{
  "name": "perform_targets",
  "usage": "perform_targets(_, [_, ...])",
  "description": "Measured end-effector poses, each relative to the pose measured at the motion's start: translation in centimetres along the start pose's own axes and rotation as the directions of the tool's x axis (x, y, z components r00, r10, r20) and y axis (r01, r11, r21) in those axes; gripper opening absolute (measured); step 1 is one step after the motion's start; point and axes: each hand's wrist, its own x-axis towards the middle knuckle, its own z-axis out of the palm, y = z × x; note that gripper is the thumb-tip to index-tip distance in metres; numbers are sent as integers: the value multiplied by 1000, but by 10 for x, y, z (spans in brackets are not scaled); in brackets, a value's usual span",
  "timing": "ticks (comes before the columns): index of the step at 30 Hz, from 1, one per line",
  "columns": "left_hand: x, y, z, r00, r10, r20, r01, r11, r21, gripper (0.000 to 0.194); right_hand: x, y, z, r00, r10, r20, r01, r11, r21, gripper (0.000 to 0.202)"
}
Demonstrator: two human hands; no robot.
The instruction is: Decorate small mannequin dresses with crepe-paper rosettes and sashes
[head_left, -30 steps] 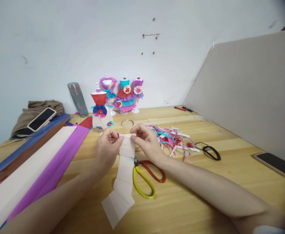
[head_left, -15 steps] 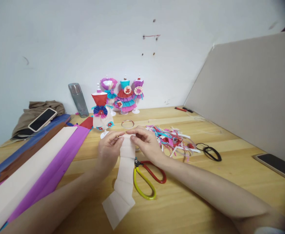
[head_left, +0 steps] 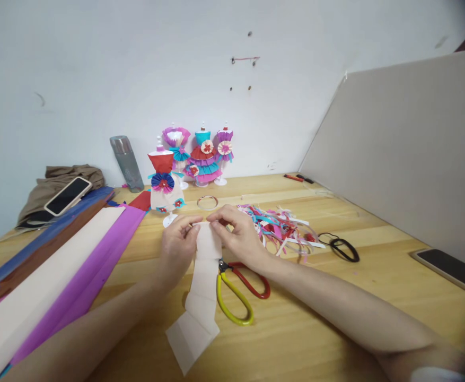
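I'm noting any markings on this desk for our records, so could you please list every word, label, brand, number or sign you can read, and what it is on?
None can be read.
Flask: surface too blurred to tell.
Red object at the back right: too small to tell.
Pale paper strip: creases, no lettering visible.
Scissors: no lettering visible.

A pale bluish-white wall [head_left: 137,63] rises beyond the right grip [head_left: 238,236], a yellowish wooden table [head_left: 296,345] below it, a flat grey panel [head_left: 407,138] rightward.

Cream paper strip [head_left: 203,278], yellow-and-red-handled scissors [head_left: 223,267], purple paper [head_left: 85,276], blue paper [head_left: 57,228]
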Motion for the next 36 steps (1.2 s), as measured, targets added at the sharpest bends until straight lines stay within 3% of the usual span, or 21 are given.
perform_targets(4, [1,2,1,999,-39,20,39,999,-15,11,0,0,0,1000,-15,6,15,1000,-14,13])
perform_targets(8, [2,4,3,985,-173,24,175,979,-102,11,0,1,0,1000,-12,0,12,1000,-17,13])
perform_targets(13, [4,8,5,956,-293,14,290,939,-183,12,1,4,1,995,95,-10,-95,995,27,11])
perform_targets(18, [6,9,3,956,-292,14,289,938,-191,14,4,7,1,986,164,8,-163,976,147,12])
perform_targets(27, [5,14,3,963,-266,43,269,948,-167,14,4,8,3,962,260,85,-272,944,188,12])
perform_targets(36, [7,22,3,945,-321,65,327,929,-175,14,5,10,4,942,322,97,-336,881,334,14])
